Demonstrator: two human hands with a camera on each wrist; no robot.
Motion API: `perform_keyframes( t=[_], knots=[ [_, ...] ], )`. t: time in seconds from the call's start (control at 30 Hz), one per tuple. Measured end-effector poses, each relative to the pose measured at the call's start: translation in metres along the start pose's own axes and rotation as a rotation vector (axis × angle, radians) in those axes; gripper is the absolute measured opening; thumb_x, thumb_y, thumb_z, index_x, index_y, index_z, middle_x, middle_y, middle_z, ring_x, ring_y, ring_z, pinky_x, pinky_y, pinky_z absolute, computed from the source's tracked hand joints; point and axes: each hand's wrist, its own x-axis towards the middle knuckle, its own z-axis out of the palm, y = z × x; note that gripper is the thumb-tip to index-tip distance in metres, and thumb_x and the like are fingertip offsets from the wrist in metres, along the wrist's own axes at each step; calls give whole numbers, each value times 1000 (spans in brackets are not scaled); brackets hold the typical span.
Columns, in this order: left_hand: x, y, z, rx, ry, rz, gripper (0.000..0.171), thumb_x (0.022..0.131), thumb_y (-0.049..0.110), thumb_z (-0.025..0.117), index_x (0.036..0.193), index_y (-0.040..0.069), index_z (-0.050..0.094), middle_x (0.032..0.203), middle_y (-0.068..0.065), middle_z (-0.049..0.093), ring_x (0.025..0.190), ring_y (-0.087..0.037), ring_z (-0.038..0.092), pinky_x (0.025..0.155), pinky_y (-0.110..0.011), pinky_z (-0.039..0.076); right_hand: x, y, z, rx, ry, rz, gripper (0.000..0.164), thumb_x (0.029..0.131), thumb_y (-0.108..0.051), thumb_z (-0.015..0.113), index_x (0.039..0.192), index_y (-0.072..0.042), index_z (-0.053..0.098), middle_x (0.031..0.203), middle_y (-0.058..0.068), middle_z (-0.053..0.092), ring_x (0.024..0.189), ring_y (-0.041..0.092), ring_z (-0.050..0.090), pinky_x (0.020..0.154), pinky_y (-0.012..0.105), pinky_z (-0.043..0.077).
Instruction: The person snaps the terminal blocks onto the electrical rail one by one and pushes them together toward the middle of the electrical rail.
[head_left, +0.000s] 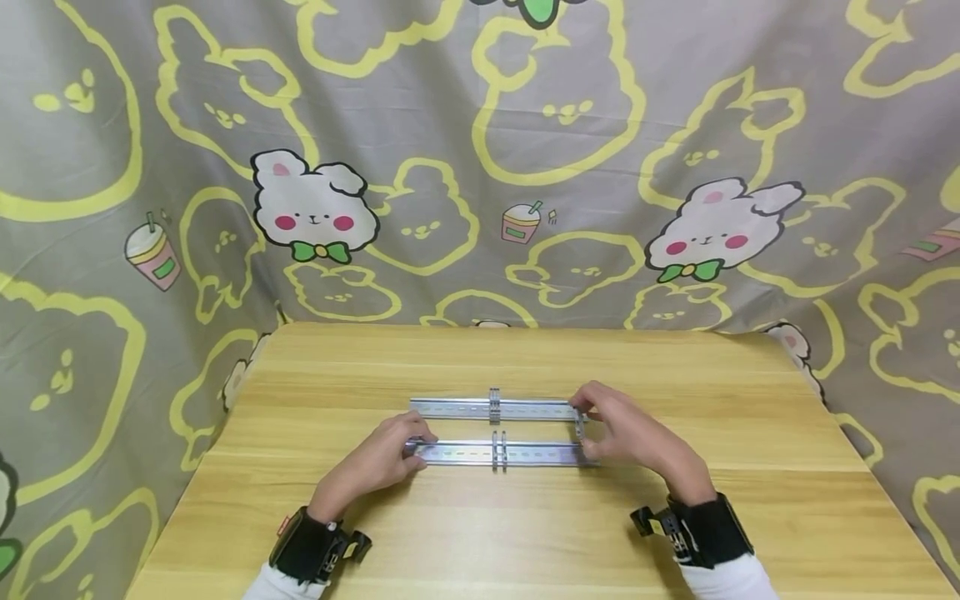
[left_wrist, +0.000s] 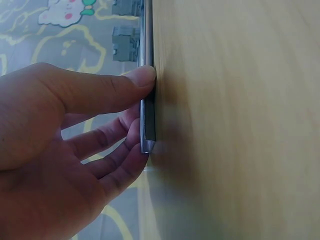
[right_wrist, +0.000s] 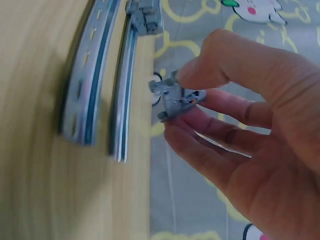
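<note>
Two slotted metal DIN rails lie parallel on the table, a far rail [head_left: 453, 409] and a near rail [head_left: 457, 454]. My left hand [head_left: 392, 452] grips the left end of the near rail; in the left wrist view the thumb presses that rail's edge [left_wrist: 149, 117], with fingers behind it. Between thumb and fingers, my right hand [head_left: 626, 427] pinches a grey DIN rail end clamp [right_wrist: 175, 97], held apart from the rails, near their right ends. Grey clamps [head_left: 494, 406] sit at mid-length on the far rail, and two spaced clamps [head_left: 499, 452] on the near one.
The wooden table [head_left: 480, 542] extends around the rails on every side. A patterned curtain [head_left: 450, 208] hangs behind it and along both sides. Each wrist carries a black strap [head_left: 716, 529] with a small camera.
</note>
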Motion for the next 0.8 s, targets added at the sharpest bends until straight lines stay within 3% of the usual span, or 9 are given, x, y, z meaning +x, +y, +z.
perform_keyframes(
  t=[0.37, 0.8],
  knots=[
    [0, 1, 0, -9, -2, -16, 28, 78, 2, 77, 105, 3, 73, 100, -4, 63, 95, -22, 61, 88, -42, 55, -31, 24, 2, 82, 4, 14, 50, 66, 3, 77, 113, 3, 60, 112, 15, 64, 106, 34, 61, 91, 47, 54],
    [1, 0, 1, -5, 3, -18, 27, 77, 1, 78, 104, 2, 73, 99, -4, 63, 95, -21, 61, 88, -42, 55, -36, 33, 4, 129, -19, 9, 48, 66, 5, 77, 111, 3, 60, 111, 16, 64, 107, 35, 62, 93, 45, 53]
  ],
)
